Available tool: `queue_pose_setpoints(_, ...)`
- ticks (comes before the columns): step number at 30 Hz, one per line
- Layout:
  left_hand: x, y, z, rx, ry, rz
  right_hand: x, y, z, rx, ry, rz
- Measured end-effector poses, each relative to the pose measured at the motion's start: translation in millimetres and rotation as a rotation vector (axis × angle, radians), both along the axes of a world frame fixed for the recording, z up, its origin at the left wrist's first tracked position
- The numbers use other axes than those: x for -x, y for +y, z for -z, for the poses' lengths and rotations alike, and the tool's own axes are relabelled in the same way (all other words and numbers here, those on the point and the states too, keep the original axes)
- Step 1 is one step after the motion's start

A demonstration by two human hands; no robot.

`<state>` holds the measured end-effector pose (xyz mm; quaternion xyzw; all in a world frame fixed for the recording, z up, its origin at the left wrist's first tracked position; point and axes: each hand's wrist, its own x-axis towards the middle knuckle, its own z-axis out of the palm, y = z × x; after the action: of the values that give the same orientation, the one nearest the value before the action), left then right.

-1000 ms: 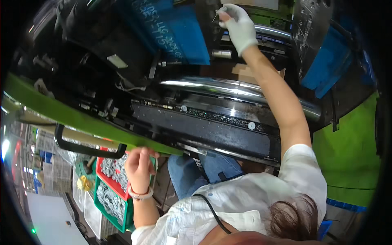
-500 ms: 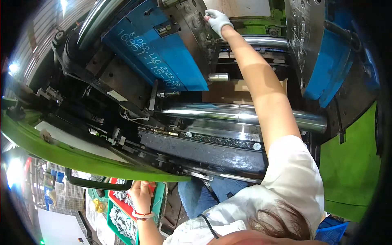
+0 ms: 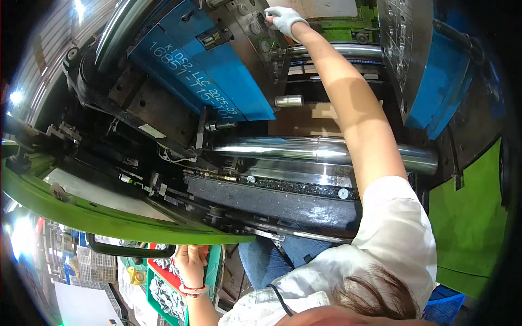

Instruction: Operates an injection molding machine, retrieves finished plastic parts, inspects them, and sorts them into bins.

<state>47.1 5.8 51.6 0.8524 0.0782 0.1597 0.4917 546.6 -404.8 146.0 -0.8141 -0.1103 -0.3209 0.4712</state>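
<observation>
Blue mould block (image 3: 217,76) was mounted far, left of centre; beside its face the gloved right hand (image 3: 284,20) was curled, contents unclear. At the green door's (image 3: 157,230) near edge, the left hand (image 3: 190,265) was placed, grip unclear.

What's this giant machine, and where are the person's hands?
A camera on the person's head looks down, and its wide lens bends straight lines. The machine has blue blocks and a thick, shiny bar. The right hand, in a white glove, reaches to a block's metal side; I can't tell whether it holds anything. The bare left hand is by a green panel's edge. Round discs lie near a dark ledge. Grey pieces sit in trays below.
</observation>
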Motion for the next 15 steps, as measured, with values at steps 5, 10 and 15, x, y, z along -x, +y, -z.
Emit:
queue_pose_setpoints(5, 5.5, 0.5, -5.7, 0.040, 0.036, -0.011, 23.2, 20.5, -7.2, 0.001, 0.024, -0.022)
queue_pose_setpoints(10, 0.7, -4.1, -4.5, 0.046, 0.024, 0.005, 9.0, 4.8, 3.2, -0.232, 0.032, -0.166)
queue_pose_setpoints(15, 1.1, -3.9, -3.0, 0.044, 0.021, -0.022, 7.0, 7.8, 4.0, -0.073, -0.072, -0.014)
